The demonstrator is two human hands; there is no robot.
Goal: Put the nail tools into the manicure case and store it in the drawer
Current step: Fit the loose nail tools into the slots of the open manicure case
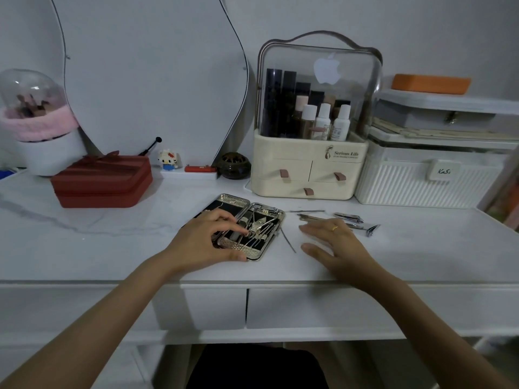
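Manicure case (pixel 254 249): shiny metal shell, embossed textured rim, matt black lining. Loose nail tools (pixel 349 218) at 3 o'clock of case: polished steel. Desk (pixel 112 242): smooth white top, faint grey marble veining, slight sheen. Red box (pixel 102 182) at 10 o'clock: matt, leather-like. Cosmetics organizer (pixel 309 164) at 12 o'clock: glossy cream plastic base, clear plastic cover. Ribbed white bin (pixel 429 181) at 2 o'clock: matt plastic.
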